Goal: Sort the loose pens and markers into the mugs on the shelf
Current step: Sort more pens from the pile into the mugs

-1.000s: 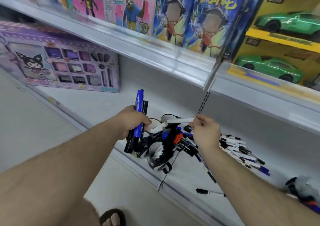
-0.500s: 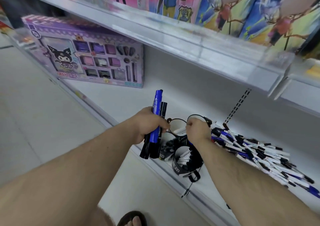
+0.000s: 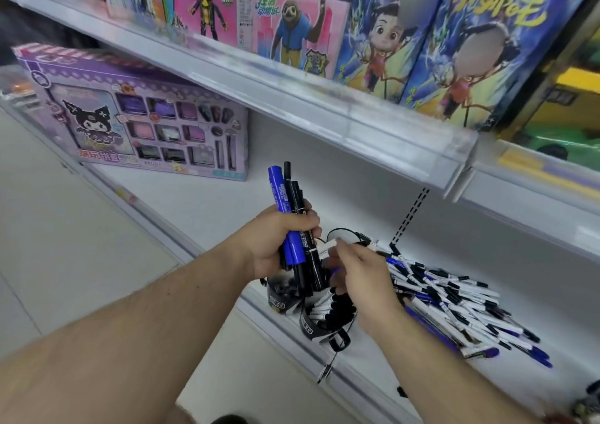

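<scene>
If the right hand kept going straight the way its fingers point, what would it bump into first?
Probably the empty black-rimmed mug just beyond the right hand. Its fingertips, pinching a white pen, point up and away toward that rim. Depth is hard to judge here.

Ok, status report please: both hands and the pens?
Left hand grips blue and black markers. Right hand over black mugs. Loose pens remain.
</scene>
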{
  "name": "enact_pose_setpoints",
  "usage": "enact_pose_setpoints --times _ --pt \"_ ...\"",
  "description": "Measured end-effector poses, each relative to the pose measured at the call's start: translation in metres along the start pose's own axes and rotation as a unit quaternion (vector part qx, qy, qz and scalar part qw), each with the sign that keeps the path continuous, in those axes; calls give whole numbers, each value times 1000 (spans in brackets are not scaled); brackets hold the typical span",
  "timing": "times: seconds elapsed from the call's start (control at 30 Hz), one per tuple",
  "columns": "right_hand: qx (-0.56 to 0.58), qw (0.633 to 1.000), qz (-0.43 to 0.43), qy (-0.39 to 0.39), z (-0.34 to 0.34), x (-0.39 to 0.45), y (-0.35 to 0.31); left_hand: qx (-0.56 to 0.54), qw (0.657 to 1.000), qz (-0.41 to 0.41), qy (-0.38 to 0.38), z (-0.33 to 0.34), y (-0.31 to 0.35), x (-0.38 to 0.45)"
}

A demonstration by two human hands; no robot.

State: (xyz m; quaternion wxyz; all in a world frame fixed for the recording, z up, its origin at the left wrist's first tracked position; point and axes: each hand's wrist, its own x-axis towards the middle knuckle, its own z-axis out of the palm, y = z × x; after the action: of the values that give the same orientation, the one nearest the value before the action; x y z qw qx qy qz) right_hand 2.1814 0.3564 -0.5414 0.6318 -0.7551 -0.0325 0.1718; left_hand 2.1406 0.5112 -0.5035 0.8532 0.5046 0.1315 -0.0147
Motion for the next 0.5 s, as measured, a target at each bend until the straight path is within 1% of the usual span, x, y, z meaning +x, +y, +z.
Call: enact_pose_setpoints --times 0.07,0.1,0.13,0.2,0.27,0.3,0.4,0.5 --pt "71 996 31 -44 -4 -31 -10 -70 998 8 2 11 0 -1" --pt "87 994 29 -60 -5 -41 -13 -101 995 13 -2 16 -2 -1" --pt "90 993 15 -68 -6 -50 -14 -129 992 16 -4 21 -2 -2" --pt "77 995 -30 -53 -6 -61 -13 -158 987 16 -8 31 -4 -6" --pt "67 995 -64 -23 -8 -68 -13 -149 989 14 -13 41 -6 -9" --pt "75 995 -67 -9 -10 -70 -13 -144 989 14 -17 44 -8 -9" --pt "116 992 -51 0 -22 -77 -15 -143 989 -2 -26 51 -11 -12" --pt "115 992 -44 3 -38 -79 -13 -102 992 -40 -56 53 -13 -16"
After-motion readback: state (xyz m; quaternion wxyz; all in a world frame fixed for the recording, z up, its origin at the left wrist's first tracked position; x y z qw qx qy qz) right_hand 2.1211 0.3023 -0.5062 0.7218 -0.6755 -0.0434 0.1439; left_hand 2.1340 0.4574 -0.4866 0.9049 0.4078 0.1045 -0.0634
